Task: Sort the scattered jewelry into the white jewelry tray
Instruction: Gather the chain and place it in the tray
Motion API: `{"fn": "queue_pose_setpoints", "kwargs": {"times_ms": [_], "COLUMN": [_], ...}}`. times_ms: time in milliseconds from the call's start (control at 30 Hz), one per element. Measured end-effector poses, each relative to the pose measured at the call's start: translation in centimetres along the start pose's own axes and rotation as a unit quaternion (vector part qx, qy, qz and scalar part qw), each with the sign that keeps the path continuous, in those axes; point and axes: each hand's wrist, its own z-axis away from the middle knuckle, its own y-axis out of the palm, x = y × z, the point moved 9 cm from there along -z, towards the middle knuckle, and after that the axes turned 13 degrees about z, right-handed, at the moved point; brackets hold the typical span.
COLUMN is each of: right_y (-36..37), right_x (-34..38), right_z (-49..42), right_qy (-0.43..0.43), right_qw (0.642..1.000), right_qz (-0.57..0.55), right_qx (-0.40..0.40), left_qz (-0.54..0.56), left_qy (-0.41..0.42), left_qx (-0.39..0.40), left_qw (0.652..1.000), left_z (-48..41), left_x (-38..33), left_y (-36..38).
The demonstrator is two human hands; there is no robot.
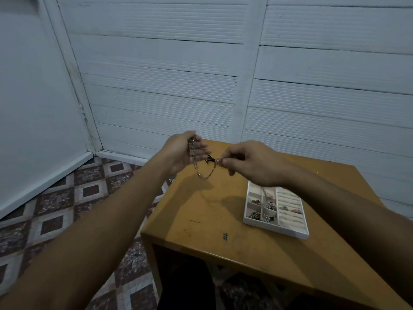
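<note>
Chain point(204, 174) is held in the air between both hands, above the far left part of the tabletop point(201, 220) and well apart from the tray point(276, 228) at the right. A tangle is judged the likeliest trouble: the slack loop could knot on itself, or catch on the dark charm point(210, 159), if it is lowered in a heap. It could also be dropped onto the floor point(67, 198), since the loop hangs near the tabletop's left edge. The left hand point(185, 151) is raised with the palm turned inward, its grip loosely curled round one end. The right hand point(252, 164) is held knuckles up, its grip a tight thumb-and-finger pinch on the other end.
</note>
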Motion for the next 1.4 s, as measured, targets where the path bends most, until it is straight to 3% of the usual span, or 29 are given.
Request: {"fn": "queue_pose_setpoints", "kwargs": {"times_ms": [133,400,633,900,1067,1200,1400], "right_y": [-2.6,-3.0,-2.9,-4.4,-5.0,-3.8,0.4], "right_x": [0.5,-2.6,-4.9,-7.3,-5.8,-1.9,0.4], "right_z": [-2.5,-4.3,-4.2,-4.1,-3.7,-2.5,0.2], "right_qy": [-0.002,0.035,0.071,0.092,0.082,0.030,-0.004], "right_qw": [0.995,0.988,0.983,0.968,0.971,0.977,0.979], "right_qz": [0.090,0.149,0.170,0.229,0.205,0.180,0.200], "right_qx": [-0.037,-0.026,-0.026,-0.050,-0.095,-0.109,-0.050], "left_qz": [-0.033,0.054,0.024,0.098,0.157,0.285,0.392], "left_qy": [-0.086,-0.135,-0.125,-0.137,-0.117,-0.117,-0.085], "left_qx": [0.110,0.186,0.178,0.143,0.043,0.006,-0.008], "left_qw": [0.990,0.972,0.976,0.975,0.980,0.951,0.916], "left_z": [1.8,3.7,4.4,4.4,3.4,2.4,0.8], "left_x": [4.9,7.1,6.5,7.5,8.2,8.7,6.7], "left_y": [3.9,6.2,4.7,3.1,2.7,3.7,3.9]}}
